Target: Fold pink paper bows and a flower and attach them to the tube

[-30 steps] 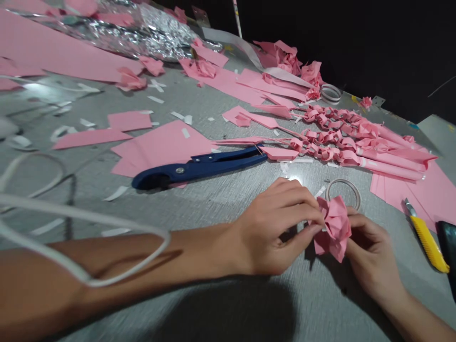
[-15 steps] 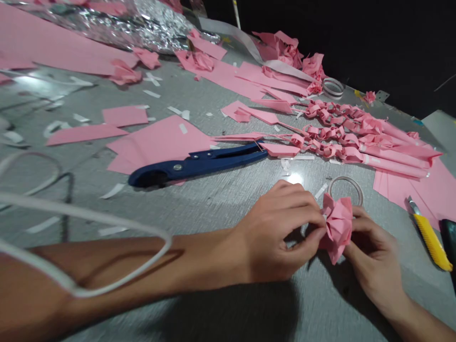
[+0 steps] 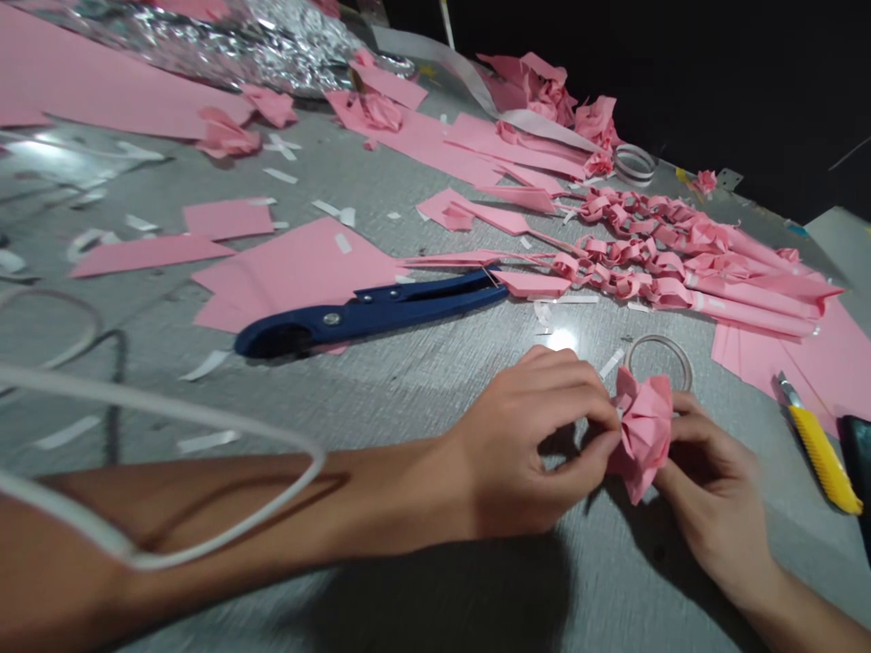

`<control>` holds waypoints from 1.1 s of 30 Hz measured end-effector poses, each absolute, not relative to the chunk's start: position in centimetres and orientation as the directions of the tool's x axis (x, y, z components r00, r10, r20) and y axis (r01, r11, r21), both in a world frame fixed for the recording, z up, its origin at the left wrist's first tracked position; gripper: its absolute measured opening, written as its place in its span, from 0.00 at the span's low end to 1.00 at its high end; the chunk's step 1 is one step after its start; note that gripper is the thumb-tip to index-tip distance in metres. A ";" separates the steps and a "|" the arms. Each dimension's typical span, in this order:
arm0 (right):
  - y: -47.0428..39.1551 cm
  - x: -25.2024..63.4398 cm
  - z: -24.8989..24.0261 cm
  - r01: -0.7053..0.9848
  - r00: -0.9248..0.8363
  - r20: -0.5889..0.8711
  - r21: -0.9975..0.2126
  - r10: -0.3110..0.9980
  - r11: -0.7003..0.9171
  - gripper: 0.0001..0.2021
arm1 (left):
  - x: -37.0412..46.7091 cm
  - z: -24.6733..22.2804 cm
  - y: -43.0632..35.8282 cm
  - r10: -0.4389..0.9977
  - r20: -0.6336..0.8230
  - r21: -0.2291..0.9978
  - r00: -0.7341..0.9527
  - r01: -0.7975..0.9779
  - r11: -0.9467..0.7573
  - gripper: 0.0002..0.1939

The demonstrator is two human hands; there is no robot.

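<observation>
A folded pink paper flower (image 3: pixel 643 431) is held between my two hands, above the grey tabletop. My left hand (image 3: pixel 537 440) pinches its left edge with thumb and forefinger; a small white bit shows at those fingertips. From the other side, my right hand (image 3: pixel 718 490) grips the flower, its fingers partly hidden behind the petals. Just behind the flower lies a roll of white tape (image 3: pixel 659 341) on its side. A blue-handled stapler-like tool (image 3: pixel 381 311) rests beyond my left forearm, its exact kind unclear.
Pink paper chains with rolled tubes (image 3: pixel 653 263) lie at the back right. A yellow cutter (image 3: pixel 825 458) is at far right, blade partly out. Pink sheets (image 3: pixel 292 268) and white scraps are scattered leftward. A white cable (image 3: pixel 204 413) loops over my left forearm.
My view has shifted slightly, so the table items sit a little further left. Both hands keep their hold on the paper flower, almost unmoved.
</observation>
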State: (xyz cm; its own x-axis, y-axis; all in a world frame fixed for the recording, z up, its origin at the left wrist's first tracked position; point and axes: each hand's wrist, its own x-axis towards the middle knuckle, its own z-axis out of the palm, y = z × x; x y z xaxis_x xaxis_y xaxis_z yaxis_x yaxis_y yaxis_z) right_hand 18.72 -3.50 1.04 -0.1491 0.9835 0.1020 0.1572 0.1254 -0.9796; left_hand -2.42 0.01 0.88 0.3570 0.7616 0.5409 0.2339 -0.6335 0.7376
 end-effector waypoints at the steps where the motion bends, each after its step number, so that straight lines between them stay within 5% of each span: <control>1: -3.5 18.7 1.1 0.159 -0.148 0.106 -0.979 0.983 0.129 0.06 | -2.4 0.9 0.0 0.763 0.538 0.740 0.359 0.231 -0.631 0.07; 33: -3.4 19.0 1.0 0.135 -0.191 0.095 -0.983 0.977 0.122 0.08 | -2.5 0.8 0.2 0.769 0.512 0.760 0.382 0.214 -0.613 0.08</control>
